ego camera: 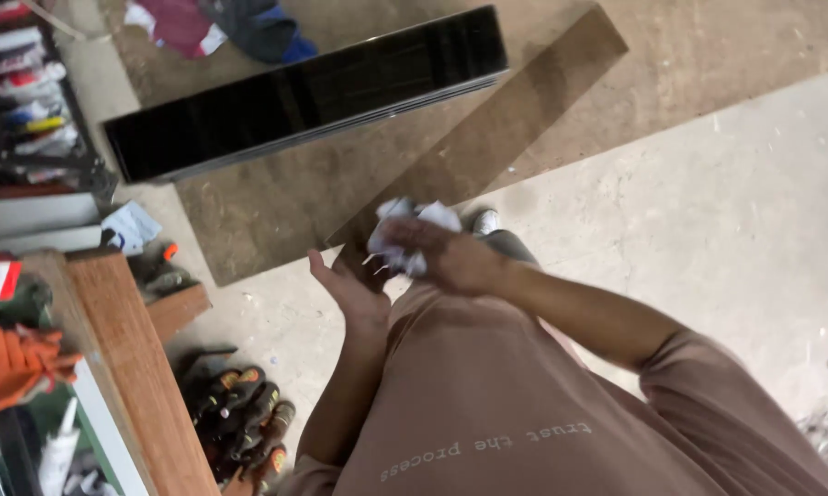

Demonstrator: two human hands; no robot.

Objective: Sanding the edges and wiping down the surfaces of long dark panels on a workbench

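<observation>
The right hand (450, 257) is clutching a crumpled white rag (405, 234), pressing it against the near end of a long tinted glass strip (496, 124), while the left hand (349, 294) is lying open, palm up, under that same end and steadying it. The strip is slanting away across a brown board (708, 46) on the concrete floor (708, 230), one edge running beside a stack of black glass (304, 92), and dark bottles (244, 413) are sitting near a wooden bench (129, 367) on the left.
</observation>
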